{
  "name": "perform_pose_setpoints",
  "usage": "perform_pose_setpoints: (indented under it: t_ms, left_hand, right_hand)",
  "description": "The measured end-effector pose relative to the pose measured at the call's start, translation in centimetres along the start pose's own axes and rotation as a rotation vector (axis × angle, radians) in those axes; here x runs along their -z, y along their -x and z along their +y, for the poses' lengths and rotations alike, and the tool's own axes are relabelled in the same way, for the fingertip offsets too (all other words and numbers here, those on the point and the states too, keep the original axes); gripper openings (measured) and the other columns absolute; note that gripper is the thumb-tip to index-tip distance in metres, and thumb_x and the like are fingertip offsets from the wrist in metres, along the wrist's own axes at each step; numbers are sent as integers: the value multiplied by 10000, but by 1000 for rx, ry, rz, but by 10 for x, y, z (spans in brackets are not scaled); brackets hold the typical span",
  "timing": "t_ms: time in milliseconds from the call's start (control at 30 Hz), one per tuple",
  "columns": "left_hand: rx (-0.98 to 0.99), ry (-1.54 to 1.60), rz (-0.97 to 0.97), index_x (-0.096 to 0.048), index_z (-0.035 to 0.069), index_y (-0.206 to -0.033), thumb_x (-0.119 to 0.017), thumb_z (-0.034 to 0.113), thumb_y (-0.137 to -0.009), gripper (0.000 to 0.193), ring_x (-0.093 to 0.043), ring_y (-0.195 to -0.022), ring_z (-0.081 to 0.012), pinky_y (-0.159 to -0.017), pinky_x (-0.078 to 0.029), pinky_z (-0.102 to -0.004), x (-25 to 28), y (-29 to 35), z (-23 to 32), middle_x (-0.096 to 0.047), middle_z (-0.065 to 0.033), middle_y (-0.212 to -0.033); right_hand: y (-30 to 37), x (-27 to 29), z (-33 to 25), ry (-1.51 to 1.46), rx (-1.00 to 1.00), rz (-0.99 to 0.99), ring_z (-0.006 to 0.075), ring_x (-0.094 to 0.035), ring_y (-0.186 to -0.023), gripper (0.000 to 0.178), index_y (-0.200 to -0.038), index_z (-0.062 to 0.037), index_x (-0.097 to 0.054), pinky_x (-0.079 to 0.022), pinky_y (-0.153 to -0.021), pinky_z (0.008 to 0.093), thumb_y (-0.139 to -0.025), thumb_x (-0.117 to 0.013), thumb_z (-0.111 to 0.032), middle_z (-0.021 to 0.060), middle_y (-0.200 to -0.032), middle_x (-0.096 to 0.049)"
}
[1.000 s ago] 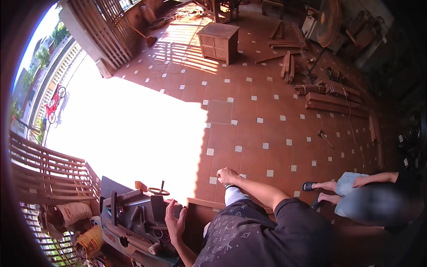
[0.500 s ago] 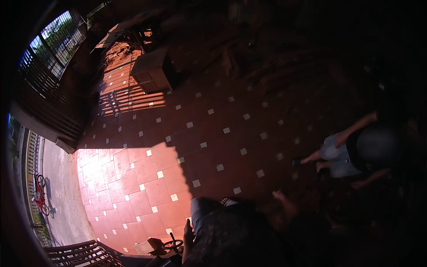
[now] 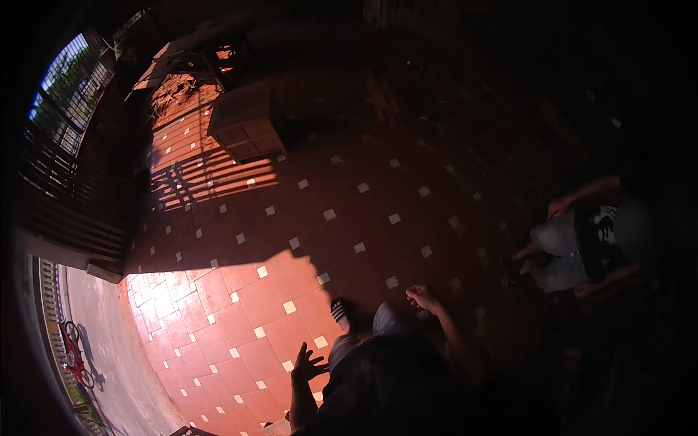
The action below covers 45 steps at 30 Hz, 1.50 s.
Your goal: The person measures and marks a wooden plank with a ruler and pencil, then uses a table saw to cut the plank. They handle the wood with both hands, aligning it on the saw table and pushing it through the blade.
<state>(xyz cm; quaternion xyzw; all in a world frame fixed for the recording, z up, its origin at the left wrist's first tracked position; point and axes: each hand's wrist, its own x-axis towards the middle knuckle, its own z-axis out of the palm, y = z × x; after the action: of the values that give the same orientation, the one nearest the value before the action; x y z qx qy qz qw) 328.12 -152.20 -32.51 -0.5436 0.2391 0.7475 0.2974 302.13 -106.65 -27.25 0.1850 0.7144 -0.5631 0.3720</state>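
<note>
My left hand (image 3: 308,362) hangs over the sunlit red tile floor (image 3: 240,320), fingers spread, holding nothing. Out to the right of my raised knee (image 3: 389,320), my right hand (image 3: 422,297) is loosely curled over the shaded tiles, with nothing visible in it. My foot in a striped sandal (image 3: 339,311) rests on the floor between the two hands, at the edge of the shadow.
Another person (image 3: 589,243) sits low at the right in grey shorts. A wooden cabinet (image 3: 243,127) stands at the back with timber scraps (image 3: 178,83) behind it. A slatted gate (image 3: 73,203) runs along the left; a red bicycle (image 3: 73,356) is outside.
The view has swung away from the bench and its machine towards the floor. My left hand has come off the bench and now hangs free with fingers apart.
</note>
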Motion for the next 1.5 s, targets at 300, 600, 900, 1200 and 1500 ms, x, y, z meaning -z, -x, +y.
perform_pose_setpoints:
  t_ms: [300, 600, 900, 1200, 1500]
  left_hand:
    - [-481, -670, 286, -466, 188, -1556, -732, 630, -900, 834, -574, -1317, -414, -1029, -456, -603, -76, -27, 289, -529, -158, -1538]
    - [-490, -1056, 287, -652, 194, -1368, -675, 496, -971, 499, -696, -1005, -254, -820, -509, -497, -282, -73, 357, -704, -36, -1174]
    - [-234, -1113, 260, -534, 148, -1465, -708, 497, -963, 636, -647, -1168, -327, -969, -495, -579, -433, -125, 388, -640, -90, -1297]
    - [-188, -1219, 239, -570, 127, -1461, -666, 452, -983, 586, -645, -1216, -340, -969, -504, -562, -598, -210, 445, -654, -127, -1333]
    - [18, -1423, 230, -513, 146, -1503, -649, 432, -1009, 587, -611, -1274, -375, -1044, -470, -595, -804, -291, 564, -593, -172, -1442]
  right_hand:
    - [3, 49, 58, 241, -196, 137, 173, -662, -671, 286, -1059, -41, -697, -530, -593, 350, -1006, -685, -322, 46, -834, -703]
    - [-30, 108, 37, -54, -760, 328, 186, -640, -595, 288, -1021, 4, -706, -487, -476, 355, -960, -748, -274, 98, -752, -682]
    - [-204, 258, -155, -73, -21, 367, 139, -675, -664, 312, -1066, -28, -742, -527, -590, 289, -969, -690, -319, 55, -823, -712]
    - [-246, 335, -189, -60, -360, 373, 144, -700, -724, 356, -1127, -76, -747, -567, -666, 313, -958, -708, -387, 36, -917, -748]
    - [-281, 386, -225, -455, -646, 571, 203, -736, -744, 310, -1131, -107, -774, -630, -672, 364, -942, -742, -352, 62, -934, -775]
